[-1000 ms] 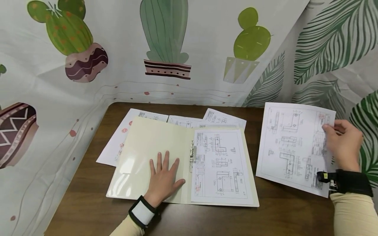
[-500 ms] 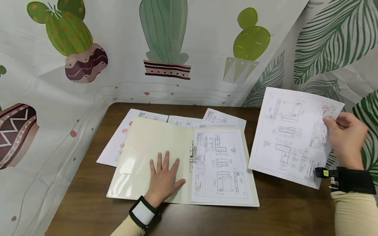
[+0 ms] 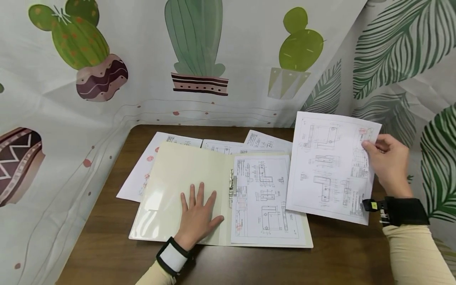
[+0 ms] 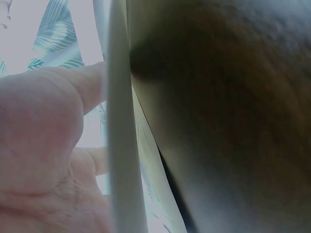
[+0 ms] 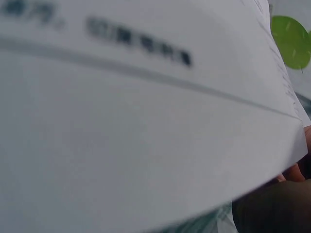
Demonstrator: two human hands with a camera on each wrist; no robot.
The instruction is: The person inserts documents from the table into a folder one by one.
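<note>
A cream ring binder [image 3: 178,162] lies spread wide on the brown table, its metal clip [image 3: 231,188] near the spine. My left hand [image 3: 196,219] rests on the inside of its left cover, fingers straight and spread. On the right side of the binder lies a sheet with a technical drawing [image 3: 249,217]. My right hand [image 3: 390,164] pinches the right edge of another drawing sheet [image 3: 329,166], thumb on the front and the other fingers behind. That raised sheet overlaps the binder's right edge in the head view and fills most of the right wrist view [image 5: 121,126].
Several more printed sheets stick out behind the binder, one with red stamps [image 3: 142,174] at the left and another [image 3: 267,138] at the right. A cloth [image 3: 142,59] printed with cacti and leaves hangs behind the table [image 3: 103,221].
My right hand has first lifted the sheet, then carried it left and slightly down, so it now overlaps the binder's right side. The left hand has stayed in place.
</note>
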